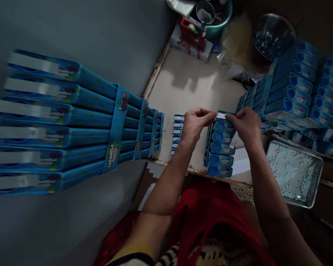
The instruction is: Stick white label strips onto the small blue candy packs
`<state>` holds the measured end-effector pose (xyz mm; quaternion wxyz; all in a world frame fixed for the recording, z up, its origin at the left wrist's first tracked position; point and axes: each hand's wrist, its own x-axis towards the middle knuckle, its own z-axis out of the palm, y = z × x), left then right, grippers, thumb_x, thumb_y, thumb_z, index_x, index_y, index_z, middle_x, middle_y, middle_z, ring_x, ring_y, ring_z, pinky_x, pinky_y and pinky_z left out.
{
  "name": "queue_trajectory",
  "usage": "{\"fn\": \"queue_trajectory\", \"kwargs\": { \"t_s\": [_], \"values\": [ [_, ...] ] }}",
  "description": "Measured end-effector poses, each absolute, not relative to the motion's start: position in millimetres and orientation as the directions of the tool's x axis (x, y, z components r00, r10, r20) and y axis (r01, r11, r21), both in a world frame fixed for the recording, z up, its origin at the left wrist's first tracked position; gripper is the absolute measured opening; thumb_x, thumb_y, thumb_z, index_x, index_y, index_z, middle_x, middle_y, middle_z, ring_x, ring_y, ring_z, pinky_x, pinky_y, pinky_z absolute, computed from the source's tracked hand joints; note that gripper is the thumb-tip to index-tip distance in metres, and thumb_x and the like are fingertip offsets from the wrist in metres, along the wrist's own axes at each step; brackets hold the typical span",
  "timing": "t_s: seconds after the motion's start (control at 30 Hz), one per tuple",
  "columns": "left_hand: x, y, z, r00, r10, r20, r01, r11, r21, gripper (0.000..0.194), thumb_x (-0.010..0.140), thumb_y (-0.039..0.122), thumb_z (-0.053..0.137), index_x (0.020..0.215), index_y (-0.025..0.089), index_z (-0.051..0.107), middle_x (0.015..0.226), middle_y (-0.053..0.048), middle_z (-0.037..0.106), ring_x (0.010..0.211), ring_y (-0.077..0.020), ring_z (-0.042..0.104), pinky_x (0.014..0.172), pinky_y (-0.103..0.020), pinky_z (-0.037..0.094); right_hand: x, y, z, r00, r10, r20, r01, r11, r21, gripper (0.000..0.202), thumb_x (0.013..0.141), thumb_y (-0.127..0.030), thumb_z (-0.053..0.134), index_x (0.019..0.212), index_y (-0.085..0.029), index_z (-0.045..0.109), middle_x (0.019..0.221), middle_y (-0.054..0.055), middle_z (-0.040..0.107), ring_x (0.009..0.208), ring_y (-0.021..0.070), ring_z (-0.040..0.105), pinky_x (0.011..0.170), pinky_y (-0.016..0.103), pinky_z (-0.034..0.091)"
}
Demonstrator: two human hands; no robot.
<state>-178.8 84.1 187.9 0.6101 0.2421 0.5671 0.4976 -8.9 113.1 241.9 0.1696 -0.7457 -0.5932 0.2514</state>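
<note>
A row of blue candy packs (221, 148) lies on the pale tabletop in front of me. Above its far end, a small white label strip (221, 115) is stretched between my two hands. My left hand (195, 123) pinches the strip's left end between thumb and fingers. My right hand (246, 123) pinches at its right end, and a second white strip (234, 140) hangs below those fingers. A sheet with white strips (241, 160) lies right of the packs. Left of my left hand stands another blue row with white labels (177, 131).
Tall stacked blue packs (88, 129) stand at left along the wall; more stacks (285, 88) stand at right. A clear tray of small beads (294, 173) sits at right. Behind are a red tape dispenser (192, 35), a metal bowl (274, 37) and a teal basin (218, 29).
</note>
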Motion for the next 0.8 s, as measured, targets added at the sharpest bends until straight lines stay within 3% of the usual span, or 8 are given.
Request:
{"fn": "queue_trajectory", "kwargs": {
  "t_s": [0.1,0.2,0.27,0.37,0.43,0.53,0.7,0.8],
  "values": [
    [-169,84,167,-0.044,0.801,-0.597,-0.532,0.487,0.692,0.05,0.061,0.043,0.1,0.093,0.017,0.071,0.076,0.002,0.067,0.063,-0.0084,0.057,0.061,-0.021,0.047,2,115,234,0.197,0.945,-0.261,0.698,-0.322,-0.639,0.043,0.066,-0.046,0.089,0.067,-0.024,0.052,0.06,-0.007,0.052,0.062,0.016,0.053,0.06,0.029,0.04],
    [-160,81,157,-0.077,0.731,-0.678,-0.603,0.507,0.615,0.053,0.063,0.037,0.099,0.1,0.019,0.066,0.075,0.004,0.062,0.058,-0.0068,0.051,0.054,-0.02,0.038,8,104,237,0.207,0.94,-0.27,0.509,-0.339,-0.791,0.041,0.069,-0.044,0.085,0.072,-0.026,0.049,0.056,-0.01,0.046,0.053,0.0128,0.047,0.051,0.026,0.038],
    [-159,73,163,-0.307,0.728,-0.613,-0.534,0.401,0.744,0.047,0.069,0.034,0.095,0.099,0.02,0.063,0.076,0.005,0.059,0.062,-0.0075,0.052,0.057,-0.019,0.04,7,93,248,0.241,0.943,-0.23,0.384,-0.311,-0.869,0.037,0.074,-0.043,0.082,0.079,-0.026,0.049,0.055,-0.011,0.044,0.049,0.0113,0.043,0.047,0.025,0.037],
    [-163,48,196,-0.555,0.778,-0.295,-0.236,0.192,0.953,0.033,0.082,0.041,0.086,0.1,0.02,0.067,0.081,0.003,0.06,0.071,-0.0097,0.057,0.066,-0.02,0.045,-1,82,268,0.27,0.953,-0.138,0.283,-0.216,-0.934,0.036,0.08,-0.046,0.08,0.088,-0.028,0.051,0.056,-0.012,0.043,0.046,0.0108,0.041,0.044,0.025,0.039],
    [-163,26,223,-0.424,0.886,-0.189,-0.119,0.152,0.981,0.038,0.083,0.047,0.084,0.107,0.02,0.072,0.086,0.0,0.066,0.068,-0.0102,0.057,0.063,-0.022,0.046,-9,80,278,0.265,0.96,-0.085,0.271,-0.158,-0.95,0.038,0.083,-0.049,0.081,0.089,-0.028,0.05,0.056,-0.012,0.042,0.046,0.0106,0.041,0.043,0.024,0.039],
    [-157,4,250,-0.167,0.967,-0.19,-0.098,0.176,0.98,0.05,0.072,0.045,0.093,0.113,0.021,0.077,0.098,-0.003,0.073,0.061,-0.009,0.055,0.059,-0.024,0.047,-20,80,283,0.245,0.968,-0.049,0.258,-0.114,-0.959,0.044,0.084,-0.056,0.082,0.085,-0.028,0.048,0.055,-0.012,0.04,0.045,0.0099,0.041,0.042,0.024,0.039],
    [-156,9,248,-0.161,0.961,-0.223,-0.194,0.191,0.962,0.023,0.076,0.037,0.089,0.077,0.019,0.075,0.085,-0.002,0.069,0.071,-0.0116,0.059,0.067,-0.025,0.051,-22,71,286,0.191,0.972,-0.135,0.153,-0.166,-0.974,0.054,0.08,-0.069,0.082,0.082,-0.026,0.05,0.056,-0.011,0.045,0.045,0.0089,0.044,0.041,0.023,0.037],
    [-167,17,241,-0.07,0.945,-0.318,-0.304,0.283,0.909,0.031,0.067,0.032,0.094,0.086,0.019,0.074,0.085,0.0,0.069,0.067,-0.0097,0.058,0.064,-0.023,0.05,-17,59,290,0.149,0.968,-0.204,0.092,-0.219,-0.971,0.058,0.074,-0.072,0.086,0.082,-0.025,0.052,0.057,-0.01,0.049,0.042,0.0075,0.044,0.038,0.022,0.033]
  ]
}}
